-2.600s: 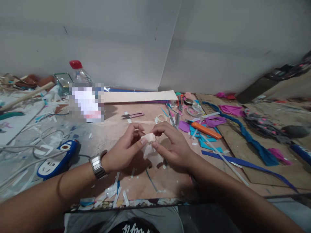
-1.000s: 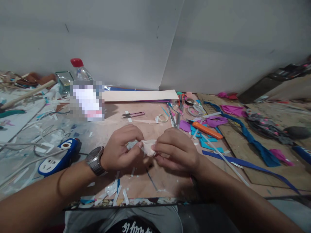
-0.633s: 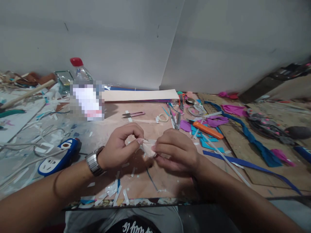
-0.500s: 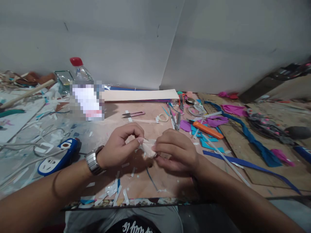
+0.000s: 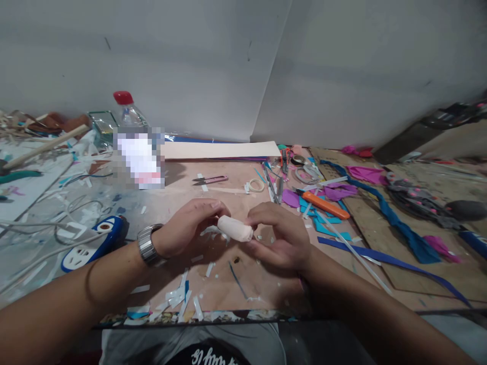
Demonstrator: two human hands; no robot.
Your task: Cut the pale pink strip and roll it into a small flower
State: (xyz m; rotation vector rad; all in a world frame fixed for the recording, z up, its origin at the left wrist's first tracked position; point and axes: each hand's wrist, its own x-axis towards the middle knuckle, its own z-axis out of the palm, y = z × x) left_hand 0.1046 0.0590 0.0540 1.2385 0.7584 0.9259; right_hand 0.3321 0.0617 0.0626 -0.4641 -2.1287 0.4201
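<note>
A small white roll (image 5: 235, 228) is held between my two hands above the middle of the table. My left hand (image 5: 186, 225), with a metal watch on its wrist, has its fingers closed on the roll's left end. The fingertips and thumb of my right hand (image 5: 283, 235) pinch its right end. Beyond the hands lie pink-handled thread snips (image 5: 210, 180) and a ring of pale tape (image 5: 256, 186). What the roll is made of cannot be made out for certain.
A blue and white power strip (image 5: 93, 243) with cables lies left. Behind stand a red-capped bottle (image 5: 131, 112) and a long pale sheet (image 5: 220, 149). An orange cutter (image 5: 326, 204) lies right among coloured scraps, near a blue strip (image 5: 395, 258). White scraps litter the front edge.
The white piece now shows as a roll lying lengthwise between my hands; before, it looked crumpled. My left hand has shifted slightly left, and its thumb has moved. The view has shifted slightly.
</note>
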